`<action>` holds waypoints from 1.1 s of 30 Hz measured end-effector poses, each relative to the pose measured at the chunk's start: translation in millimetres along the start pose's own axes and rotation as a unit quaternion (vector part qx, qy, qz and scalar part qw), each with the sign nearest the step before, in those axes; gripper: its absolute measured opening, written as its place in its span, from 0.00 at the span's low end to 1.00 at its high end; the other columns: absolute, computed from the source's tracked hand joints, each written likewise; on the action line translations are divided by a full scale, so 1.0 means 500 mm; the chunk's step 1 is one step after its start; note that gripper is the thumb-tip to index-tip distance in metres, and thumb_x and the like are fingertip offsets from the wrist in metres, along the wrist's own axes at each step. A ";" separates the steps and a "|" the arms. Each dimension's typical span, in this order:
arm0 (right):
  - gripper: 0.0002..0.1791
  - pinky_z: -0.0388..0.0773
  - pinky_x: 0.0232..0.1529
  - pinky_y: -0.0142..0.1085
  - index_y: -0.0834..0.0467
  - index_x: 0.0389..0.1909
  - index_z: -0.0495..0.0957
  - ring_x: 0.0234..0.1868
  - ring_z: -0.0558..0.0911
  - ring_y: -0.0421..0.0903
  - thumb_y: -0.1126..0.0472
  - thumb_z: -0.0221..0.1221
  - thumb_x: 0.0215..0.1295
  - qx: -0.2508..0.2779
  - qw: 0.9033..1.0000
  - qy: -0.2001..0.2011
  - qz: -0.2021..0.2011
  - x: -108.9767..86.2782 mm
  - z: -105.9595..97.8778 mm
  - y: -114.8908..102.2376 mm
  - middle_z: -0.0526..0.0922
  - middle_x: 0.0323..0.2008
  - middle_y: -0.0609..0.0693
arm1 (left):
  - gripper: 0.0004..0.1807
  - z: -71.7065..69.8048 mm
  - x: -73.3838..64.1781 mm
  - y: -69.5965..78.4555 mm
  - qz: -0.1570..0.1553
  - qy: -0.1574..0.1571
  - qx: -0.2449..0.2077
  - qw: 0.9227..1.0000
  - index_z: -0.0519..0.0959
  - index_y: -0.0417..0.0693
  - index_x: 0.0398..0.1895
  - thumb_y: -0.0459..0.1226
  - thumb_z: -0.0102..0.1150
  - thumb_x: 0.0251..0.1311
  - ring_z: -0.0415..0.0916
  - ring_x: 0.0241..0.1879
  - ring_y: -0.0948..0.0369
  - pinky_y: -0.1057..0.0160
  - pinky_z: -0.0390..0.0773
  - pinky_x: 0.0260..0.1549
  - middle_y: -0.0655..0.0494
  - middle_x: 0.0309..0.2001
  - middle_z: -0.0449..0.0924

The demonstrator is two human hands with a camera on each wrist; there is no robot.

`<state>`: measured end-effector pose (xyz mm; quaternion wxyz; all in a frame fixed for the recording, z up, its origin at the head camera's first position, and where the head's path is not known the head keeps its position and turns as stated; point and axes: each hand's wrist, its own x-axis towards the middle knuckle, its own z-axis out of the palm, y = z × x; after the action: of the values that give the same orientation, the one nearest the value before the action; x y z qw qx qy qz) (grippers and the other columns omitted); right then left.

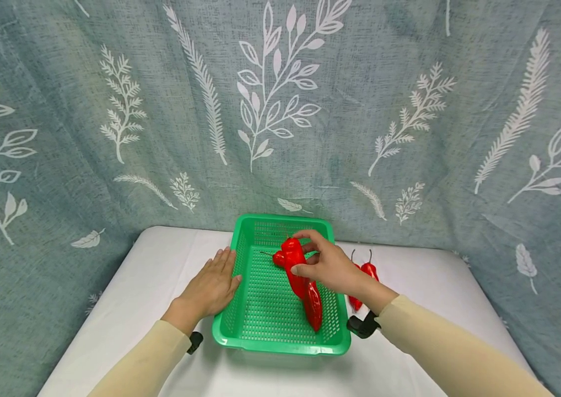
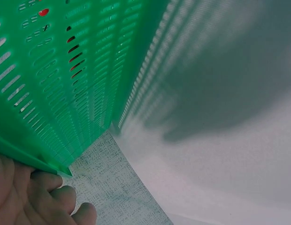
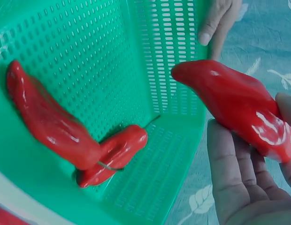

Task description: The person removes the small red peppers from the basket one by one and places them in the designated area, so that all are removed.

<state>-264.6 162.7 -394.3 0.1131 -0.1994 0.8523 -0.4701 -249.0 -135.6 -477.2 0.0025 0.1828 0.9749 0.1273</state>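
My right hand (image 1: 327,267) grips a red pepper (image 1: 292,259) between thumb and fingers, above the green plastic basket (image 1: 280,348). In the right wrist view the held pepper (image 3: 234,98) is glossy, its tapered tip pointing left, its other end cut off by the frame. Two more red peppers lie inside the basket: one (image 3: 51,126) lengthwise along the side, another (image 3: 117,152) partly beneath its stem end. My left hand (image 1: 211,284) rests against the basket's left rim, fingers extended; in the left wrist view its fingers (image 2: 65,199) show beside the perforated wall.
On the white table (image 1: 171,259), right of the basket, lie more red peppers (image 1: 369,270) with thin stems, partly hidden by my right forearm. A patterned grey-green cloth (image 1: 280,182) hangs behind the table and along its sides.
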 end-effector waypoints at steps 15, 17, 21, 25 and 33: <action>0.36 0.90 0.40 0.46 0.49 0.74 0.66 0.46 0.88 0.51 0.59 0.70 0.68 -0.027 0.998 0.055 0.026 -0.018 -0.059 0.024 0.78 0.59 0.63 | 0.38 0.001 -0.001 -0.005 0.003 -0.008 0.021 1.000 0.48 0.30 0.83 0.50 0.36 0.85 0.45 0.84 0.40 0.38 0.51 0.81 0.33 0.84 0.48; 0.36 0.89 0.40 0.47 0.50 0.74 0.66 0.46 0.88 0.51 0.58 0.70 0.68 -0.034 0.997 0.059 0.028 -0.022 -0.066 0.028 0.78 0.60 0.64 | 0.38 0.000 -0.001 -0.004 0.006 -0.005 0.023 1.000 0.49 0.29 0.83 0.50 0.36 0.85 0.46 0.84 0.39 0.38 0.51 0.81 0.33 0.83 0.48; 0.38 0.89 0.40 0.47 0.51 0.76 0.64 0.46 0.87 0.51 0.58 0.70 0.69 -0.041 0.996 0.068 0.033 -0.028 -0.080 0.037 0.79 0.61 0.65 | 0.38 0.000 0.000 -0.003 0.006 -0.004 0.026 1.000 0.49 0.29 0.83 0.50 0.37 0.85 0.45 0.84 0.39 0.38 0.51 0.81 0.33 0.83 0.48; 0.39 0.90 0.38 0.44 0.53 0.77 0.63 0.47 0.88 0.52 0.58 0.69 0.69 -0.039 0.995 0.079 0.035 -0.036 -0.096 0.046 0.79 0.60 0.65 | 0.39 0.001 0.001 -0.002 0.004 -0.007 0.029 1.000 0.49 0.29 0.83 0.50 0.36 0.85 0.46 0.84 0.40 0.39 0.51 0.81 0.33 0.83 0.48; 0.40 0.89 0.37 0.42 0.54 0.78 0.61 0.48 0.88 0.54 0.57 0.69 0.70 -0.052 0.993 0.099 0.036 -0.052 -0.127 0.068 0.79 0.60 0.66 | 0.38 0.000 0.000 0.000 0.004 -0.009 0.025 1.000 0.49 0.29 0.83 0.50 0.36 0.85 0.45 0.84 0.40 0.39 0.52 0.81 0.33 0.83 0.47</action>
<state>-273.3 238.5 -389.2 0.0345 -0.1262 0.8892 -0.4385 -248.9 -135.8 -477.1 0.0065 0.1875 0.9770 0.1014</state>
